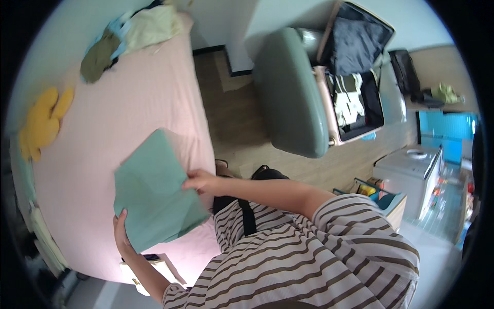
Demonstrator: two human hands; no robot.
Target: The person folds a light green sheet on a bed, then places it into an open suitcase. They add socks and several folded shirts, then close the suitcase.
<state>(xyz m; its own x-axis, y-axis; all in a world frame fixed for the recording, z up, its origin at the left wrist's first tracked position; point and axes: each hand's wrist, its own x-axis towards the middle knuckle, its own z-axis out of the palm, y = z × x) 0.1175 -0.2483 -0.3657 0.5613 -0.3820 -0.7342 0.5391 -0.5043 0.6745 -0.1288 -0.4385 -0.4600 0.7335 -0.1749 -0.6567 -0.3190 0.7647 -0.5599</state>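
Sheet (154,193): green, held up over the pink bed (154,92), blurred toward its lower right corner, hard to tell whether cloth or something stiffer.
Left hand (122,234): clamped on the lower left edge, thumb on top, fingers mostly hidden beneath.
Right hand (201,183): clamped on the right edge, apart from the other hand, some fingers hidden.
Yellow plush (42,122): lying at the bed's left side, indistinct in shape.
Clothes heap (149,28): piled at the bed's far end, hard to separate by piece.
Suitcase (355,41): open beside rounded green furniture (288,98), lower contents hidden under a white garment (349,108).
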